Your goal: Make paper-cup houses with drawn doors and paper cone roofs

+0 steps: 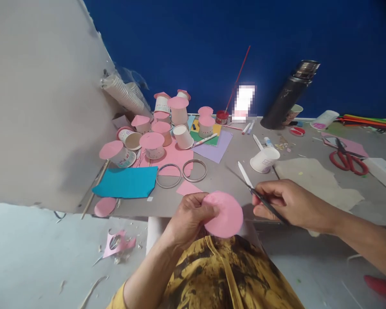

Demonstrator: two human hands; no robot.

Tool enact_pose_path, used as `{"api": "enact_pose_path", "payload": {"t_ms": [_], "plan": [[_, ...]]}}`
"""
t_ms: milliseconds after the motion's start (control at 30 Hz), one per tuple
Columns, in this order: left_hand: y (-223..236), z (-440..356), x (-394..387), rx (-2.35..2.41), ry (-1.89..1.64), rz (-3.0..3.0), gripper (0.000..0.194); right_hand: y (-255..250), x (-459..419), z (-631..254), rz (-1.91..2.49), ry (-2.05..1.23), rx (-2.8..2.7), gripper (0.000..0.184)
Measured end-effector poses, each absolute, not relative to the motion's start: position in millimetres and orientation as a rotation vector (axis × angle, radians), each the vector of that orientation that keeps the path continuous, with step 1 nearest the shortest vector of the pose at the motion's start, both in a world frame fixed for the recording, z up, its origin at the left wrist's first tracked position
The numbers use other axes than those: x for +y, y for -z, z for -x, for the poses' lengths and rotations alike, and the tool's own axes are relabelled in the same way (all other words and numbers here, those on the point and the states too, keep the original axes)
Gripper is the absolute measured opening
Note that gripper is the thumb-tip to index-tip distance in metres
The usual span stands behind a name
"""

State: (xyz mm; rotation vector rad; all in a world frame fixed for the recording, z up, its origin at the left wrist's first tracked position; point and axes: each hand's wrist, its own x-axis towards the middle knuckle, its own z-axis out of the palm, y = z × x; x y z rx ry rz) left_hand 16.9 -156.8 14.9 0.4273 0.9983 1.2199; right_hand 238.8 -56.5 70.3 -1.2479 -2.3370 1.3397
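Note:
My left hand (191,214) pinches a round pink paper disc (225,216) at its left edge, thumb on top, above my lap at the table's front edge. To its right, my right hand (278,201) is closed around a slim dark tool (270,206). The tool has a thin pointed end aimed up and left, apart from the disc; its exact kind cannot be made out. Just beyond its tip lies a white marker (244,174). A white paper cup (264,160) lies tilted behind my right hand. Two ring-shaped bangles (194,179) rest beyond the disc.
Several paper cups with pink paper tops (152,140) crowd the left. Nearby are blue paper (125,182) and stacked cups (124,94). A black flask (286,98) stands at the back; red-handled scissors (347,162) lie right. Pink scraps (119,243) litter the floor.

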Motion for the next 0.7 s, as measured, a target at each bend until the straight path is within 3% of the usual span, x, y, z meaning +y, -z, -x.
{"api": "enact_pose_path", "payload": {"t_ms": [167, 567, 700], "plan": [[-12, -18, -152, 0.966, -1.236, -0.422, 0.030, -50, -59, -216, 1.164, -1.702, -1.956, 0.025], [-16, -16, -139, 1.363, -1.280, -0.834, 0.025, -32, -65, -194, 1.170, -1.638, -1.801, 0.022], [-12, -18, -133, 1.386, -1.377, -0.799, 0.036, -29, -64, -192, 1.204, -1.525, -1.611, 0.019]]}}
